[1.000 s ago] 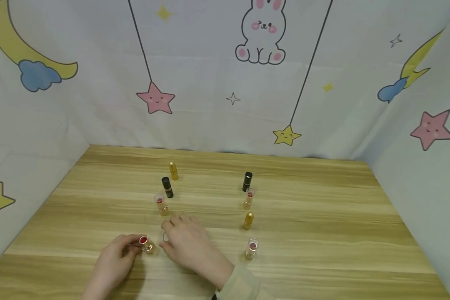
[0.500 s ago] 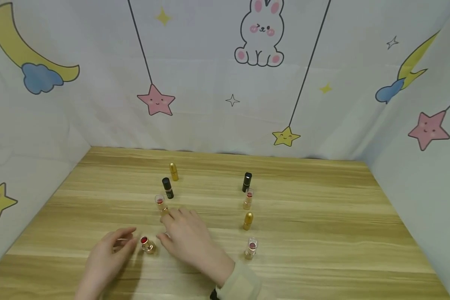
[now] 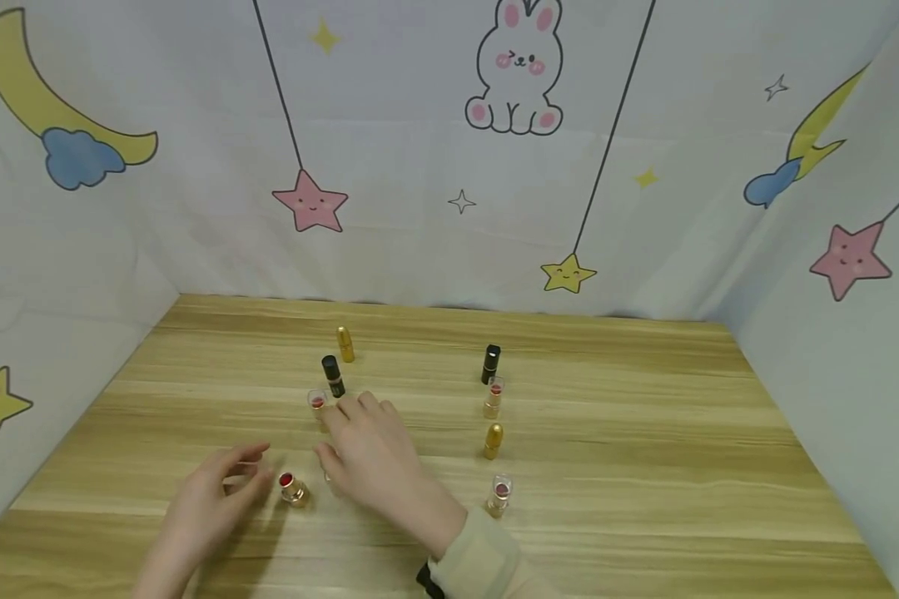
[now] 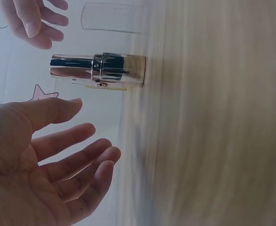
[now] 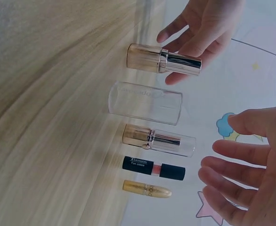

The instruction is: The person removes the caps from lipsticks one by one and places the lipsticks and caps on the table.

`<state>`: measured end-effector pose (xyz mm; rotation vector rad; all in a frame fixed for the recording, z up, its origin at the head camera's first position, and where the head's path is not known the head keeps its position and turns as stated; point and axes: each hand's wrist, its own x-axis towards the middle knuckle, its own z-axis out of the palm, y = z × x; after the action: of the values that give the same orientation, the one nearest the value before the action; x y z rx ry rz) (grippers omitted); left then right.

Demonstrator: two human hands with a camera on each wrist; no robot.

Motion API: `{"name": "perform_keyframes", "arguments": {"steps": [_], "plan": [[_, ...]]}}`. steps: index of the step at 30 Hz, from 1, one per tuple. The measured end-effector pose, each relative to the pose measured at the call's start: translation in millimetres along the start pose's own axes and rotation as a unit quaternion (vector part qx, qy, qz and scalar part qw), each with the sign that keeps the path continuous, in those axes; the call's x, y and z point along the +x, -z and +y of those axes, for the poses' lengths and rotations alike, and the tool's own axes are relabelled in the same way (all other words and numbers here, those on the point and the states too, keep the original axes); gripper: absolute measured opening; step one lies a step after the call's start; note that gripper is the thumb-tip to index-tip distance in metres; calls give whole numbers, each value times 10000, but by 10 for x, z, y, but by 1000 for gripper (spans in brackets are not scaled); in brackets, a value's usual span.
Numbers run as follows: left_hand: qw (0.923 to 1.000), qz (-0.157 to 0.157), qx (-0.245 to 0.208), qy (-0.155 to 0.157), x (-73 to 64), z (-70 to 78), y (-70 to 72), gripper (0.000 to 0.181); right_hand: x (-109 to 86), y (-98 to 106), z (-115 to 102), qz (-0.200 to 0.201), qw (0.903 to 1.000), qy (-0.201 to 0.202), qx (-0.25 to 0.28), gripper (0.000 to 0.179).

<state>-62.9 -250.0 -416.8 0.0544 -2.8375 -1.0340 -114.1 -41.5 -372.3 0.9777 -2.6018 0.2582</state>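
An uncapped lipstick (image 3: 294, 491) in a gold tube stands upright on the table, its red tip showing. Just left of it, my left hand (image 3: 213, 499) is held with loosely bent fingers, apart from the tube. The clear cap (image 5: 145, 103) stands by itself beside that lipstick; in the head view my right hand (image 3: 374, 462) mostly covers it. With fingers spread and holding nothing, my right hand hovers near the cap and a capped clear-topped lipstick (image 5: 159, 140). In the left wrist view, a gap separates my left fingers from the lipstick tube (image 4: 98, 68).
Behind the capped lipstick stand a black lipstick (image 3: 333, 376) and a gold bullet-shaped one (image 3: 345, 344). A second row on the right has a black lipstick (image 3: 490, 364), a clear-capped one (image 3: 494, 399), a gold one (image 3: 493, 442) and another clear-capped one (image 3: 499, 497).
My left hand has let go of the uncapped lipstick and drawn back to the left. My right hand has moved away from the cap, slightly farther over the table.
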Motion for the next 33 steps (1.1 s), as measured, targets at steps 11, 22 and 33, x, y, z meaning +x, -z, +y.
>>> {"name": "perform_keyframes", "arguments": {"steps": [11,22,33], "plan": [[9998,-158,-100,2,66,-2,5,42,86,34,12,-24,9999,-126,41,38],[9992,-373,-132,-26,174,20,2,49,132,17,41,-148,9998,-104,-1,32],[9981,-564,-222,-72,267,60,-8,58,185,-5,32,-217,9997,25,-66,38]]}}
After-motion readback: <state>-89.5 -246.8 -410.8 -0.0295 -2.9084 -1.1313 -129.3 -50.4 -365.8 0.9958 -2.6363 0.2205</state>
